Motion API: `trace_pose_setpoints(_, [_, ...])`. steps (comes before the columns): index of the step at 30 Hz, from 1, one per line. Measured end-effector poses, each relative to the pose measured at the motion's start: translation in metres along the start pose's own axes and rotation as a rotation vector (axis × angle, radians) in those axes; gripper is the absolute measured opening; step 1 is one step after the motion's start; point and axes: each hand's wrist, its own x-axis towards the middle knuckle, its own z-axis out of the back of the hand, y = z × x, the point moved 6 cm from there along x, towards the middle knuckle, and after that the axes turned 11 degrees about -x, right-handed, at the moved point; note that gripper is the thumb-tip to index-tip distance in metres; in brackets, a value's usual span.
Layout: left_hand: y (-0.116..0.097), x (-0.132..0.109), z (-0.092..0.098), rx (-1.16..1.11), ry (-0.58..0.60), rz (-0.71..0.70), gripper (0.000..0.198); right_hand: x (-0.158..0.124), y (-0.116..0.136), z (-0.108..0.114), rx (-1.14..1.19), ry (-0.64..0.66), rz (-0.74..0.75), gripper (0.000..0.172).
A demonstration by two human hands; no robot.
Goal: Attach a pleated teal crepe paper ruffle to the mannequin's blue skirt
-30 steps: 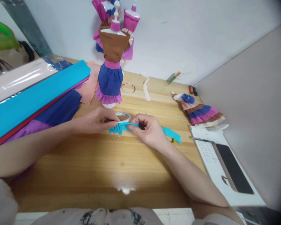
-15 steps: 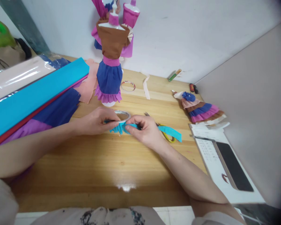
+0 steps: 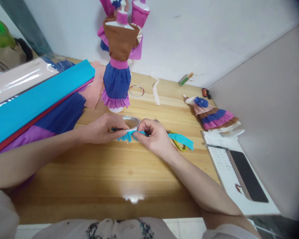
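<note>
My left hand [image 3: 106, 129] is closed, thumb and fingers pinching gathered turquoise crepe paper against the edge of a tape roll [image 3: 131, 117]. Small ruffles of the paper hang just below the roll's rim. From the other side my right hand [image 3: 155, 136] pinches the same crepe paper strip [image 3: 181, 140] close to the roll. The strip's flat tail passes behind this hand and lies over yellow-handled scissors [image 3: 180, 148], which are partly covered.
A dress form [image 3: 117, 78] in brown, blue and purple paper stands behind my hands. Crepe paper rolls [image 3: 42, 99] lie at left. A small paper-dressed figure [image 3: 216, 116] lies at right, above a white board [image 3: 221, 166]. Another tape roll [image 3: 137, 95] is farther back.
My right fingers have shifted slightly along the tape roll's edge, and the ruffled paper sits a little differently. Both hands keep their pinch. The view has moved very slightly.
</note>
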Motion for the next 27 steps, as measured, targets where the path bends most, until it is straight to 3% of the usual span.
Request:
trace_pose_setpoints(9, [-0.002, -0.001, -0.005, 0.018, 0.114, -0.107, 0.036, 0.003, -0.007, -0.003, 0.041, -0.039, -0.079, 0.035])
trace_pose_setpoints(18, [0.013, -0.002, 0.004, -0.184, 0.031, 0.056, 0.03, 0.003, -0.003, 0.016, -0.059, 0.027, -0.012, 0.022])
trace_pose_setpoints(27, [0.018, -0.002, 0.006, -0.208, -0.009, 0.108, 0.03, 0.002, -0.001, 0.009, -0.025, 0.07, 0.016, 0.018])
